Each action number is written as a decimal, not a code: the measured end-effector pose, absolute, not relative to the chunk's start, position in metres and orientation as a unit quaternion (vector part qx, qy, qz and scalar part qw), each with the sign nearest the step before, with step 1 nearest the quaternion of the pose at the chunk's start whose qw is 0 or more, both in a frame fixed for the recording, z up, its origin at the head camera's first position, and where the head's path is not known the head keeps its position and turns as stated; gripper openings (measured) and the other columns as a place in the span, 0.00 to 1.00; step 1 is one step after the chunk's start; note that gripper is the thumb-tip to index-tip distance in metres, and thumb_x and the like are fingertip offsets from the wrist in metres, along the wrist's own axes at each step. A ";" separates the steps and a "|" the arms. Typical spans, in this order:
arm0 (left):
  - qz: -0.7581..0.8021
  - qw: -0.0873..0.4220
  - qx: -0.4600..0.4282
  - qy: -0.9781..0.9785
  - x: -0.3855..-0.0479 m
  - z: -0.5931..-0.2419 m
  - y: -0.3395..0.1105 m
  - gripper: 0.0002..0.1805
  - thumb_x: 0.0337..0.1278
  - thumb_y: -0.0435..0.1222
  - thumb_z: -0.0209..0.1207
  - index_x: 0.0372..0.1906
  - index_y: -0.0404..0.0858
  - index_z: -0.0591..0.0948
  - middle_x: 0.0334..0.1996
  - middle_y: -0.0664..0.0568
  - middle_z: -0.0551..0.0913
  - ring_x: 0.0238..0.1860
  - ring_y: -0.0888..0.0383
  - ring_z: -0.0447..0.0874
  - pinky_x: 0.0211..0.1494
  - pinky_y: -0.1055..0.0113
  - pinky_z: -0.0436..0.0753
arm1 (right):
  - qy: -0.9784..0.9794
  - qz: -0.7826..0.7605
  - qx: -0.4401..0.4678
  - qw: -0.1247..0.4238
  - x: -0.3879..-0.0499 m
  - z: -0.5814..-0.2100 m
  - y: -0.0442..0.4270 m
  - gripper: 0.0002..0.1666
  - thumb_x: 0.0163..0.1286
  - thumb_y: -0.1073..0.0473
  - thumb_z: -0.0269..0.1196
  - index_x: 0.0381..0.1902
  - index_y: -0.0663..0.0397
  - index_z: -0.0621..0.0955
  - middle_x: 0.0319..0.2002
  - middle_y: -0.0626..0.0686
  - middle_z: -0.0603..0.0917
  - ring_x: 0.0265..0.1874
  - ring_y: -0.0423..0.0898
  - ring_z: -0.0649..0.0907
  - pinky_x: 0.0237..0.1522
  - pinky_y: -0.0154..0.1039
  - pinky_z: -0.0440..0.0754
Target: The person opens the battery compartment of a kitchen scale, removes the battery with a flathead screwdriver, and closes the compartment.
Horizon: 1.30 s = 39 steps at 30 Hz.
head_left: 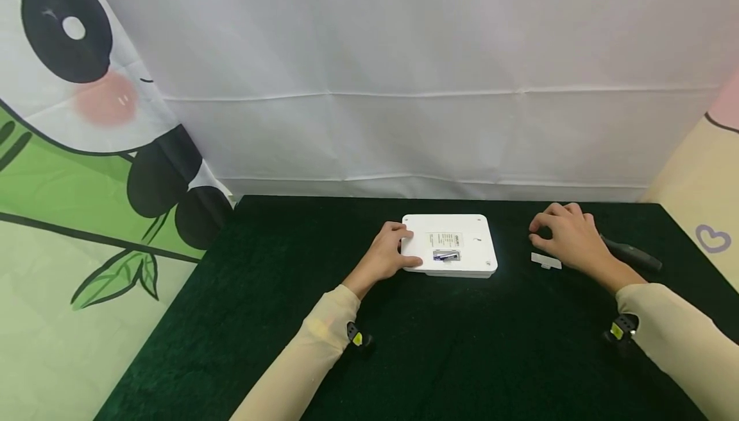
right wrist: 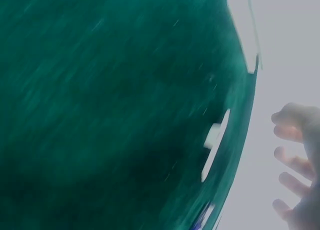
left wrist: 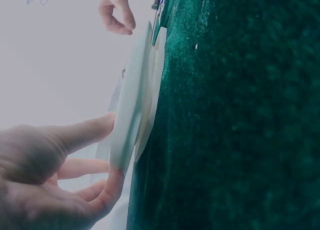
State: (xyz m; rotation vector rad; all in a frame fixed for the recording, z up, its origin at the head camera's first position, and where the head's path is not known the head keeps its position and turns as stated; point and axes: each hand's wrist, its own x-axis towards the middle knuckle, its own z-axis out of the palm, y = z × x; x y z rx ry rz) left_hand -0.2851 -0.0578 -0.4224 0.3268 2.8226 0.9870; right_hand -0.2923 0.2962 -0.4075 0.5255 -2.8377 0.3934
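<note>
A white flat device [head_left: 462,228] lies on the green cloth with its labelled side up and a small compartment uncovered, a shiny cylindrical item [head_left: 446,256] inside. My left hand [head_left: 383,254] grips the device's left edge, its thumb on top and fingers at the side; the left wrist view shows the same hand [left wrist: 65,170] around the edge. My right hand [head_left: 568,238] is raised with bent, parted fingers that hold nothing, above a small white cover [head_left: 546,260]. In the right wrist view this hand [right wrist: 300,165] is apart from the cover [right wrist: 216,147].
A dark-handled tool [head_left: 632,256] lies right of the right hand, partly hidden behind it. The dark green cloth [head_left: 450,357] covers the table. A white curtain [head_left: 416,138] hangs behind, and printed cloths stand at both sides.
</note>
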 end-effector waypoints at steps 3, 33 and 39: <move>0.326 0.068 0.106 0.937 -0.285 -0.422 -0.058 0.34 0.54 0.43 0.70 0.64 0.36 0.75 0.71 0.45 0.61 0.65 0.49 0.66 0.66 0.55 0.71 | -0.967 0.135 0.189 0.108 -0.295 -0.403 0.281 0.07 0.64 0.56 0.66 0.39 0.51 0.85 0.45 0.59 0.79 0.48 0.62 0.70 0.45 0.62 0.64; 0.329 0.077 0.096 0.936 -0.285 -0.420 -0.053 0.33 0.54 0.43 0.70 0.65 0.37 0.75 0.71 0.45 0.60 0.65 0.50 0.67 0.67 0.56 0.71 | -0.940 0.086 0.326 0.053 -0.288 -0.392 0.177 0.08 0.60 0.53 0.69 0.38 0.44 0.87 0.45 0.52 0.83 0.46 0.53 0.73 0.47 0.54 0.69; 0.331 0.075 0.098 0.936 -0.283 -0.418 -0.051 0.33 0.54 0.42 0.70 0.64 0.36 0.75 0.71 0.44 0.61 0.67 0.49 0.66 0.68 0.54 0.70 | -0.934 0.084 0.343 0.048 -0.287 -0.395 0.175 0.06 0.60 0.54 0.69 0.36 0.43 0.87 0.42 0.51 0.82 0.45 0.52 0.73 0.46 0.53 0.70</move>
